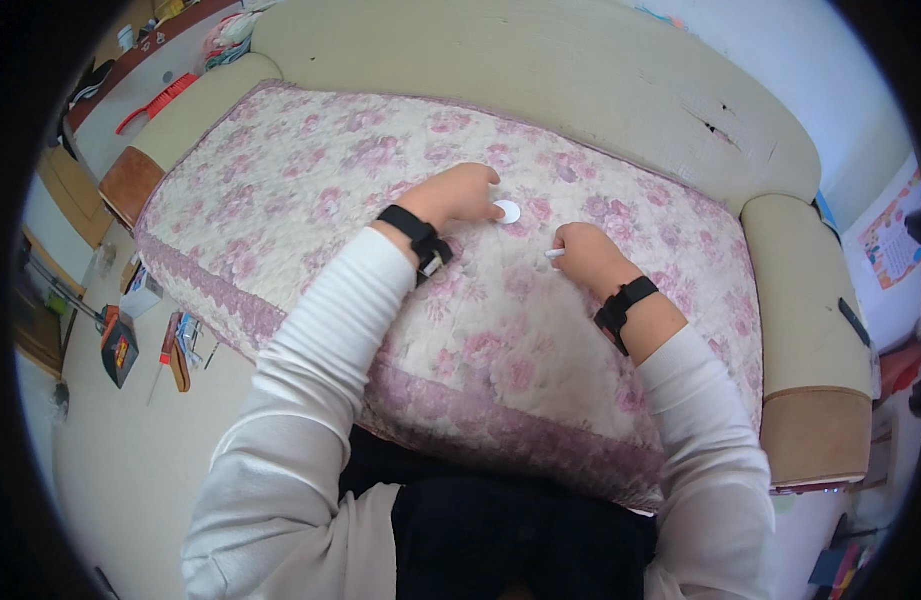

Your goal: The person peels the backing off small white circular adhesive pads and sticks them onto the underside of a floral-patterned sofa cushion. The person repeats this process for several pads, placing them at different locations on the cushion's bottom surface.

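Observation:
My left hand (pixel 460 193) is over the middle of a quilted floral sofa cover (pixel 517 371). Its lower fingertip touches the left edge of a small, flat white disc (pixel 510 212), while another finger stands apart above; whether the disc is gripped or lies on the cover I cannot tell. To the right and nearer to me, my right hand (pixel 592 255) is closed around a small white stick-like piece (pixel 554 253). One end of it pokes out leftward from the fingers, and the rest is hidden. Both wrists wear black straps.
A beige sofa backrest (pixel 505 64) with torn spots rises behind the cover. A dark slim object (pixel 854 321) lies on the right armrest (pixel 809 300). By the left armrest is a red brush (pixel 160 101). A dustpan (pixel 119 349) and tools (pixel 179 352) are on the left floor.

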`<control>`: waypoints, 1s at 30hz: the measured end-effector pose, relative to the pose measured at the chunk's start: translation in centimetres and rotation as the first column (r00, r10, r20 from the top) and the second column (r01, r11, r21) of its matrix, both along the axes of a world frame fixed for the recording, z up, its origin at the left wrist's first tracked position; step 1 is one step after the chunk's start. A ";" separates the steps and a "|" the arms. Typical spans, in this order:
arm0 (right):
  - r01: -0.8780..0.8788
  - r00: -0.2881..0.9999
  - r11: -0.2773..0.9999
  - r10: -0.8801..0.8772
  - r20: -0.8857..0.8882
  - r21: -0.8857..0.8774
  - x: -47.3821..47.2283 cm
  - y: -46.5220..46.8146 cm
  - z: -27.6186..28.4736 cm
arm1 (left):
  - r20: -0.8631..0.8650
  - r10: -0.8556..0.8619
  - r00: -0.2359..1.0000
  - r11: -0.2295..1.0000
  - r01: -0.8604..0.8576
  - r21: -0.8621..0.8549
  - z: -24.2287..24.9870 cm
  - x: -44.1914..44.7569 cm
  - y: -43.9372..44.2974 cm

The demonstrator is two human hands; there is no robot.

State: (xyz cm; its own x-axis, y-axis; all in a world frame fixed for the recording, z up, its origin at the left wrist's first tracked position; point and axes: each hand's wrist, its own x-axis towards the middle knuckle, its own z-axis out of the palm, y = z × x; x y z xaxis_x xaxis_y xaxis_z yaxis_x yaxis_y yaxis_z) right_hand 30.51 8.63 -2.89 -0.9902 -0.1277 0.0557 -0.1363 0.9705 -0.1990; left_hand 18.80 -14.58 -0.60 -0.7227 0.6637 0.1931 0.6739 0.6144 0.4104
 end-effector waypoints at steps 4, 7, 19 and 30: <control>0.167 0.984 0.906 -0.176 0.012 -0.390 -2.8 0.4 2.3 | 0.210 0.149 0.966 0.987 -0.133 -0.090 -1.7 -1.8 3.9; 0.293 0.949 0.750 -0.305 0.083 -0.593 -5.2 0.2 1.9 | -0.012 0.164 0.986 0.985 -0.164 -0.048 -4.0 -1.5 5.0; 0.153 0.935 0.741 -0.323 -0.148 -0.653 -4.3 1.6 0.7 | 0.360 0.051 0.932 0.798 -0.255 0.546 -5.6 -1.7 3.4; -0.290 0.797 0.796 -0.106 -0.594 -0.531 -4.0 -2.6 0.7 | 0.531 -0.340 0.776 0.450 -0.361 0.817 -3.1 1.5 4.6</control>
State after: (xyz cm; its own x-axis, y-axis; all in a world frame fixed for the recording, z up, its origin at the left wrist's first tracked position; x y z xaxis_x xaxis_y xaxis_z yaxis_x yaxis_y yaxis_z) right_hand 26.47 6.05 -2.14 -0.7229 0.0362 0.6901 -0.4957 0.6685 -0.5544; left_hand 20.26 -9.95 -3.73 -0.9005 0.3848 0.2024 0.0893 -0.2918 0.9523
